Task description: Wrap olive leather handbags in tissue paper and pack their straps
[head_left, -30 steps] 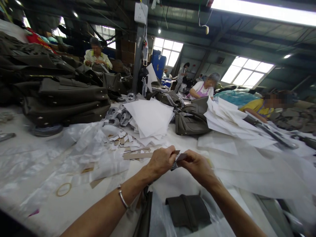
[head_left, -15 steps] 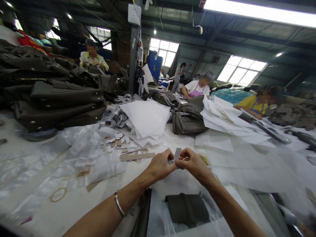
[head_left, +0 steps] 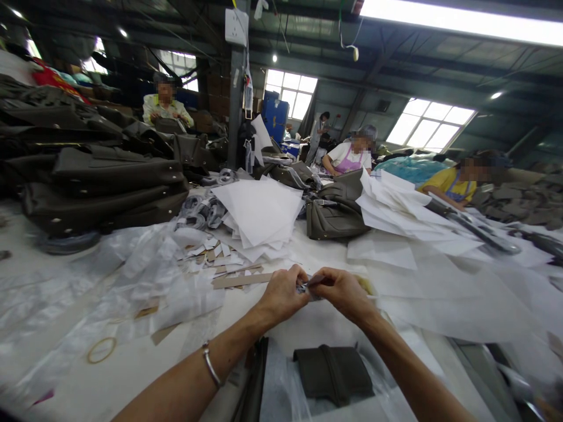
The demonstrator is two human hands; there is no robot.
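Observation:
My left hand (head_left: 284, 294) is closed, with thumb and fingers pinched around something small and shiny that I cannot make out. Right beside it, my right hand (head_left: 341, 291) pinches a small grey card strip (head_left: 315, 281), folded or tilted toward the left fingers. The two hands nearly touch above the white table. Below them, between my forearms, a dark olive bag flap-like piece (head_left: 332, 372) lies on clear plastic (head_left: 292, 390). A long brown cardboard strip (head_left: 241, 281) lies just left of my left hand.
White paper sheets (head_left: 259, 211) are stacked ahead, more (head_left: 396, 205) at right. Dark bags (head_left: 109, 181) pile up at left, and another bag (head_left: 336, 217) stands mid-table. Cardboard scraps (head_left: 213, 252), clear plastic bags (head_left: 145, 264) and a rubber band (head_left: 101, 350) lie left. Several people work beyond.
The grey card strip stood upright between my hands and now tilts down nearly flat. My right fingers have turned over it and moved slightly left. My left hand has barely moved.

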